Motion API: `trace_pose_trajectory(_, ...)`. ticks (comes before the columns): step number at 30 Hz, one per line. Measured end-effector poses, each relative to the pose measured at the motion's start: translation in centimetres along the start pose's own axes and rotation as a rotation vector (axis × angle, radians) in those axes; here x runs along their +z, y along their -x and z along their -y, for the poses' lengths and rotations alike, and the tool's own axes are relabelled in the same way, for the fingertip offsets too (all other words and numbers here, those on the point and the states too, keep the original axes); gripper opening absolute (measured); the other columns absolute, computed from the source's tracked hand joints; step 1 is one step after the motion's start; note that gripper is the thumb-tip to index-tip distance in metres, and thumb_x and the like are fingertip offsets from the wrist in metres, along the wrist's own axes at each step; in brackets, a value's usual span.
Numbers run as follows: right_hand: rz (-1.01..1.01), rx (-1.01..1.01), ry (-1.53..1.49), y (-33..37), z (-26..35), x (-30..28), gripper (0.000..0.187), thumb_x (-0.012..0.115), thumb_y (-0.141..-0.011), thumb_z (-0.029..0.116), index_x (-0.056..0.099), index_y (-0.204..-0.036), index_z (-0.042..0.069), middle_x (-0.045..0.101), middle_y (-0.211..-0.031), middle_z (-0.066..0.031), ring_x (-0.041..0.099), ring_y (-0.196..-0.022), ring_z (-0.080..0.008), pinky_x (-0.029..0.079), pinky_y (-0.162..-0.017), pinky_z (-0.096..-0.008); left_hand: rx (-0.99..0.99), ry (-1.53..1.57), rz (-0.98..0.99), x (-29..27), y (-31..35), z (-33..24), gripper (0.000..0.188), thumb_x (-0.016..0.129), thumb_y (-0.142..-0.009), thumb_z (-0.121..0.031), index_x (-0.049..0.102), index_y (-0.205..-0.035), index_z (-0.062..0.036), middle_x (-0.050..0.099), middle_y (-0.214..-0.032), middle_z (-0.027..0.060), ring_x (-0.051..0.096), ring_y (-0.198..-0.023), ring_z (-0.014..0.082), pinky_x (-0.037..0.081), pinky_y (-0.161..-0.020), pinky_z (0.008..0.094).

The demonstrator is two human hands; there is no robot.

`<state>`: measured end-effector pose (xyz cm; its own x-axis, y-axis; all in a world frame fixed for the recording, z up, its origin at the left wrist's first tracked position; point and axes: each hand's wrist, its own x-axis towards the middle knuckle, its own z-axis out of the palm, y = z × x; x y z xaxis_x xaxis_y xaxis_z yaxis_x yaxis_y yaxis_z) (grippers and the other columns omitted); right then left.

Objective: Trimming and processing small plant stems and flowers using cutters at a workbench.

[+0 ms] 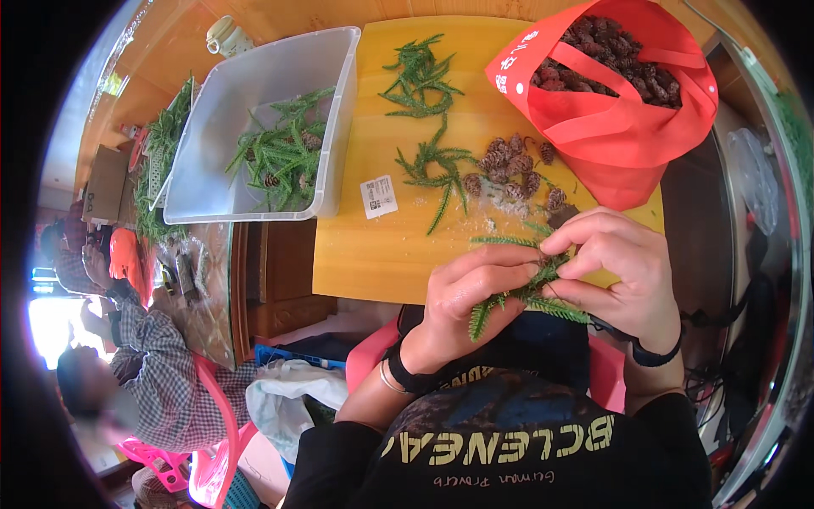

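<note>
Close to my body, at the near edge of the yellow table (pixel 356 263), both hands hold an artificial pine sprig (pixel 543 293) with several green needled tips. My left hand (pixel 475 305) wraps its fingers round the lower left part. At the upper right part, my right hand (pixel 623 263) pinches the sprig with thumb and fingers; what lies between those fingertips is partly hidden. Beyond my hands lies a small heap of brown pine cones (pixel 509 163) with white crumbs about it. Two green sprigs bent into ring shapes, a nearer one (pixel 432 165) and a farther one (pixel 420 81), rest on the table.
A clear plastic bin (pixel 339 127) with green sprigs and a few cones stands at the left. A red bag (pixel 627 153) full of pine cones occupies the far right corner. A white label (pixel 379 197) lies between them. Another person (pixel 170 373) in a checked shirt sits at the left.
</note>
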<state>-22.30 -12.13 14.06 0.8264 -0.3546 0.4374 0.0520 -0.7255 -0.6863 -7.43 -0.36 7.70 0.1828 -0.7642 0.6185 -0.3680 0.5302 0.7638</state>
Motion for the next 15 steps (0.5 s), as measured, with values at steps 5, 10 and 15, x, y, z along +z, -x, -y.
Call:
trace_pose_trajectory(5, 0.01, 0.02, -0.078, -0.04, -0.55, 0.22, 0.023, 0.078, -0.064, 0.007, 0.055, -0.069, 0.004, 0.066, -0.083, -0.0087, 0.061, -0.072, -0.0232, 0.047, -0.063, -0.0307, 0.002, -0.056, 0.013, -0.09, -0.02, -0.1, 0.037, 0.07, -0.063, 0.011, 0.058, -0.095, -0.0024, 0.063, -0.095, 0.0176, 0.064, -0.081, 0.0269, 0.052, -0.07, 0.0324)
trace_pose_trajectory(10, -0.008, 0.118, -0.234, 0.17, -0.58, 0.44, 0.02, 0.076, -0.066, 0.004, 0.056, -0.069, 0.004, 0.067, -0.082, -0.0091, 0.062, -0.073, -0.0196, 0.047, -0.065, -0.0288, -0.008, -0.014, 0.008, 0.12, -0.15, -0.16, 0.036, 0.071, -0.065, 0.01, 0.058, -0.096, -0.0019, 0.062, -0.096, 0.0177, 0.063, -0.08, 0.0268, 0.052, -0.068, 0.0315)
trace_pose_trajectory(15, -0.069, 0.179, -0.389, 0.42, -0.69, 1.02, 0.018, 0.075, -0.069, 0.001, 0.057, -0.07, 0.004, 0.066, -0.082, -0.0073, 0.062, -0.076, -0.0153, 0.047, -0.067, -0.0261, -0.061, 0.09, -0.006, 0.3, 0.14, -0.04, 0.029, 0.072, -0.07, 0.005, 0.057, -0.095, -0.0006, 0.061, -0.099, 0.018, 0.063, -0.08, 0.0255, 0.052, -0.068, 0.0313)
